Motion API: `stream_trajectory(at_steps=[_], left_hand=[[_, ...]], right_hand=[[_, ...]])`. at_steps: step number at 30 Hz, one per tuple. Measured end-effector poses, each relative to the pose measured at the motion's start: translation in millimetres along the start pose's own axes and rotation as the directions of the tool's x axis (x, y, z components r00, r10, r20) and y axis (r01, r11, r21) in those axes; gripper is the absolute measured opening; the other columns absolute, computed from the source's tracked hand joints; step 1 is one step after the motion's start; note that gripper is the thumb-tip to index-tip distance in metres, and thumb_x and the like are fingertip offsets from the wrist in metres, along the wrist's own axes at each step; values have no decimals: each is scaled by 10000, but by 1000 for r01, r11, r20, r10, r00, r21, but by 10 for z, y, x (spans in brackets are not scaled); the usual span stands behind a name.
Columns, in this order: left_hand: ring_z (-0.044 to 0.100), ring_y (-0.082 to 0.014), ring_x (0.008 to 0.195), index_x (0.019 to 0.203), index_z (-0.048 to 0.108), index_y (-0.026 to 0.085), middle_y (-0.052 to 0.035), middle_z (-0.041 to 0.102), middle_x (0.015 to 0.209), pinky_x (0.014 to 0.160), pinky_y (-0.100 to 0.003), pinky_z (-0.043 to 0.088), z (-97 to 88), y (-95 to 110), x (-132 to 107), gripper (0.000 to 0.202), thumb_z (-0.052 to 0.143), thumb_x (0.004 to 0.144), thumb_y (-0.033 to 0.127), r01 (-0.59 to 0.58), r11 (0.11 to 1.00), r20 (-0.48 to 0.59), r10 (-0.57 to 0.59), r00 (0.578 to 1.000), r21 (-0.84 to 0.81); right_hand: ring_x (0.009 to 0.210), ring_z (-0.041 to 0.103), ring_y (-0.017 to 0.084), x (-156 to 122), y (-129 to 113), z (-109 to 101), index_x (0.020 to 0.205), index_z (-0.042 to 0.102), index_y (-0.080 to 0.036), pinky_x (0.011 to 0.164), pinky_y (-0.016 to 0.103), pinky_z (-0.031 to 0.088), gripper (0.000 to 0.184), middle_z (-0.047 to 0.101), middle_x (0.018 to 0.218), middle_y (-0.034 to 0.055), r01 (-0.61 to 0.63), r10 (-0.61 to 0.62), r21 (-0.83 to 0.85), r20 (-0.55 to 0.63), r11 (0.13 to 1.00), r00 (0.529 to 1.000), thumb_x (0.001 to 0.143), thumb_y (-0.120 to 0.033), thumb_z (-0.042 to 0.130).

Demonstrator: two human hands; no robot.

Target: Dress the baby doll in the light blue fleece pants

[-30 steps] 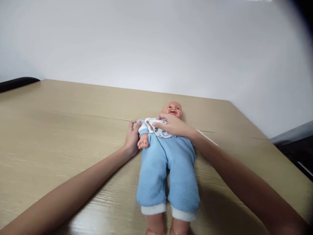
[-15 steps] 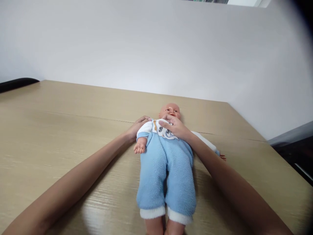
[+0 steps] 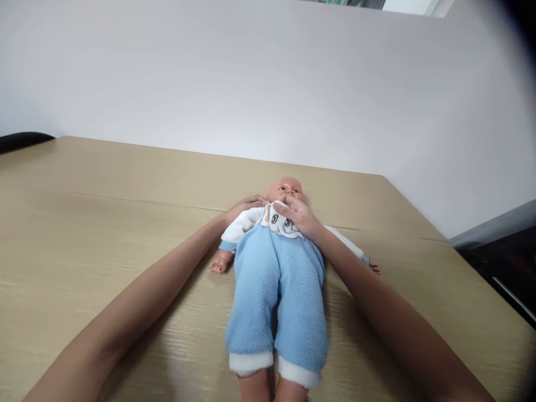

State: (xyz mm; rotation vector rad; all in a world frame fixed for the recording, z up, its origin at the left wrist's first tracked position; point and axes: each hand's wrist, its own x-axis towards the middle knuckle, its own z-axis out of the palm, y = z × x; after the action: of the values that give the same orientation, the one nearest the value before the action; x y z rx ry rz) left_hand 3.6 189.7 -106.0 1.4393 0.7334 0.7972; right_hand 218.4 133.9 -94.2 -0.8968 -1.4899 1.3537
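Observation:
A baby doll (image 3: 285, 184) lies on its back on the wooden table, head away from me and legs toward me. It wears a fleece outfit (image 3: 255, 279) with light blue trousers and a white top that bears a cartoon face. At the collar, my right hand (image 3: 296, 216) has thumb and fingers closed on the cloth just under the doll's chin, covering part of its mouth. From the other side, my left hand (image 3: 248, 205) reaches over the doll's shoulder, its fingertips pinched at the collar's edge and partly hidden. Both doll arms lie spread out to the sides.
The light wooden table (image 3: 125, 234) has a seam running across it and meets a white wall (image 3: 209, 78) at the back. A black curved object (image 3: 25, 140) stands at the far left edge, and dark furniture (image 3: 498, 257) is at the right.
My left hand has moved from the doll's shoulder inward to the collar. The doll's arm on the left has swung outward onto the table. My right hand stays at the collar.

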Motion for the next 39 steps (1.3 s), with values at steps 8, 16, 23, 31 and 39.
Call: stream_trajectory(at_steps=[8, 16, 23, 31, 39], left_hand=[[683, -202, 882, 873, 696, 181, -38, 732, 905, 872, -339, 561, 34, 47, 16, 312, 830, 744, 432, -13, 999, 106, 9, 994, 42], [643, -214, 914, 953, 689, 190, -36, 723, 984, 867, -349, 542, -58, 168, 46, 269, 650, 835, 429, -22, 914, 136, -36, 990, 404], [643, -217, 1013, 1083, 633, 209, -70, 698, 1150, 922, -373, 528, 117, 592, -375, 266, 569, 994, 452, -201, 699, 17, 261, 965, 686], [686, -256, 1008, 1133, 650, 220, -59, 747, 1107, 860, -334, 506, 126, 954, -775, 453, 550, 959, 626, 92, 543, 115, -335, 935, 835], [500, -129, 409, 1039, 570, 242, 32, 560, 740, 380, -263, 346, -109, 1004, -752, 409, 711, 907, 602, 194, 698, 374, -573, 729, 690]], right_hand=[[806, 636, 186, -141, -324, -171, 968, 650, -234, 714, 294, 475, 512, 695, 899, 4, -102, 125, -277, 67, 956, 990, 853, -711, 796], [954, 659, 292, -362, -681, -550, 932, 764, -253, 878, 393, 515, 510, 760, 953, 33, -198, 369, -748, 68, 634, 927, 862, -757, 727], [986, 662, 301, -340, -614, -513, 1050, 775, -255, 898, 402, 518, 566, 768, 1003, 44, -207, 390, -742, 79, 638, 917, 896, -788, 664], [1017, 674, 317, -339, -570, -544, 1116, 771, -239, 910, 414, 502, 600, 779, 1065, 63, -180, 377, -728, 115, 661, 919, 903, -789, 665], [1086, 671, 312, -317, -523, -549, 1126, 761, -225, 946, 407, 484, 628, 773, 1147, 59, -171, 382, -727, 135, 666, 914, 935, -804, 615]])
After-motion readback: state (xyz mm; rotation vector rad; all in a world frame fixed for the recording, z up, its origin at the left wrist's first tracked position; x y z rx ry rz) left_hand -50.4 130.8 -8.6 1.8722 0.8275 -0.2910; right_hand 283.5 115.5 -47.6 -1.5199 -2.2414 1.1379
